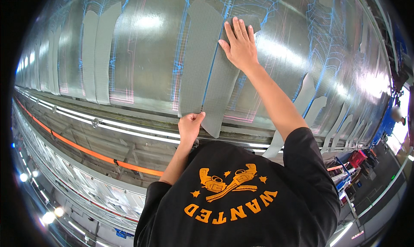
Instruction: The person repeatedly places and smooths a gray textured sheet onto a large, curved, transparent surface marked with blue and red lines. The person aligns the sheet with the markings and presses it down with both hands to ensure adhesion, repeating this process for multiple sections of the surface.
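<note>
A long shiny metal surface point(146, 53) with projected blue lines fills the view, glaring under bright lights. Below it run a steel frame point(108, 147) and an orange strip point(86, 151). Round lamps point(48, 217) glow lower left; a workshop floor point(384, 191) lies right.

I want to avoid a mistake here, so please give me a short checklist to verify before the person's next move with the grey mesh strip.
1. Right hand lies flat on the grey mesh strip, fingers spread: ok.
2. Left hand pinches the lower end of the strip at its edge: ok.
3. Strip follows the blue outline projected on the shiny curved surface: cannot tell, the strip covers part of the lines.
4. Strip lies smooth, no visible folds: ok.
5. Neighbouring mesh strip at its left touches or overlaps it: cannot tell.
6. Strength of the left grip: cannot tell.
</note>
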The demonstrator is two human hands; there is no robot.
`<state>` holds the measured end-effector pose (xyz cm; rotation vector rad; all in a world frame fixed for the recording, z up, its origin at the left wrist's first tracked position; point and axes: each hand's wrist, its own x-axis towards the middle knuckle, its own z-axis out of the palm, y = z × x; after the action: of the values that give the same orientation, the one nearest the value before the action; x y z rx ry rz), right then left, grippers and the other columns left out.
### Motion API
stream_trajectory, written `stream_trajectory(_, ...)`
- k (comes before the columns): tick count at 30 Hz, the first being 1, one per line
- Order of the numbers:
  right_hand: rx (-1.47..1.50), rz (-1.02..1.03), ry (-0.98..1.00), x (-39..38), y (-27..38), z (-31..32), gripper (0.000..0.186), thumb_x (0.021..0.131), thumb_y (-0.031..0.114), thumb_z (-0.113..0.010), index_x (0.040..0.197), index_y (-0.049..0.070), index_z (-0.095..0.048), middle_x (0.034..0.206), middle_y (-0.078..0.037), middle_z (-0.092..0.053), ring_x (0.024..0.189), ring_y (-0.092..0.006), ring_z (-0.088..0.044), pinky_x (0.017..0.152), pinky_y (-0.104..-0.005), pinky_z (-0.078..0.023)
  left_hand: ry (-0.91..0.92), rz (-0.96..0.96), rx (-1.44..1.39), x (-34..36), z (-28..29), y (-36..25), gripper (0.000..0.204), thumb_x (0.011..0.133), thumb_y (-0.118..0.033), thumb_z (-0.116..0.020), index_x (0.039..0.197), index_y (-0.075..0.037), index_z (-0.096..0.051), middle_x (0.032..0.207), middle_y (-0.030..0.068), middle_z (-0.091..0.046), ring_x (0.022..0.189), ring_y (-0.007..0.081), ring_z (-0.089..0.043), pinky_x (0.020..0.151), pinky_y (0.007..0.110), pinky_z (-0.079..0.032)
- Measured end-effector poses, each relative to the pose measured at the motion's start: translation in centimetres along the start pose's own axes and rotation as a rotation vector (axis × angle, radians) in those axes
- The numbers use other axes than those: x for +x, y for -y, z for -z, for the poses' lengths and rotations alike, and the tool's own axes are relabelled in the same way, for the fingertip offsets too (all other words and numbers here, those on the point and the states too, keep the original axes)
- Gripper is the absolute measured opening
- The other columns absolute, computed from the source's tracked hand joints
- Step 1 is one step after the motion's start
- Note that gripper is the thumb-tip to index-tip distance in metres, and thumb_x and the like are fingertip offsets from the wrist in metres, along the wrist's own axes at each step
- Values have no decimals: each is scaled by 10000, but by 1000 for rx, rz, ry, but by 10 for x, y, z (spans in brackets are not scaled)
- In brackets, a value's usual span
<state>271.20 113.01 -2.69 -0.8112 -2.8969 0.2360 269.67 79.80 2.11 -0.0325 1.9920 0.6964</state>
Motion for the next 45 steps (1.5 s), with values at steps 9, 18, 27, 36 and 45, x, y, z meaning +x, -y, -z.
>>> stream_trajectory(9,-34,73,-14,11,-15,-3,639,1094,528,-414,1593,129,-414,1683,-185,-316,1571,-345,-279,1279,-566,-207,-9,-57,32,-2,3,2,445,915,-389,-769,789,36,-734,597,47,-636,576,114,-582,595,319,-472)
stream_trajectory(18,-75,151,134,-48,19,-2,717,1103,553,-325,1642,82,-298,1727,-152,-221,1601,-317,-195,1305,-527,-150,-23,-118,33,-2,-1,8,438,915,-399,-766,848,34,-758,601,46,-652,573,117,-599,594,323,-480)
stream_trajectory(27,27,236,255,-155,99,13,787,1067,541,-425,1618,-7,-306,1709,-216,-232,1598,-363,-189,1295,-546,-151,-48,-163,166,-13,2,7,445,899,-409,-772,753,6,-711,621,78,-686,580,208,-663,626,357,-524)
stream_trajectory(36,167,351,298,-252,141,24,668,1086,477,-419,1592,42,-385,1706,-134,-281,1593,-302,-212,1306,-503,-140,-163,-692,485,-17,39,20,218,955,-285,-715,982,-71,-747,860,117,-749,781,277,-729,703,407,-555)
stream_trajectory(45,502,115,400,-312,147,36,530,1084,477,-461,1409,73,-573,1389,-218,-621,1221,-395,-632,1044,-550,-461,101,-992,722,-7,39,36,205,971,-253,-630,1001,-103,-766,957,119,-754,974,339,-696,841,471,-554)
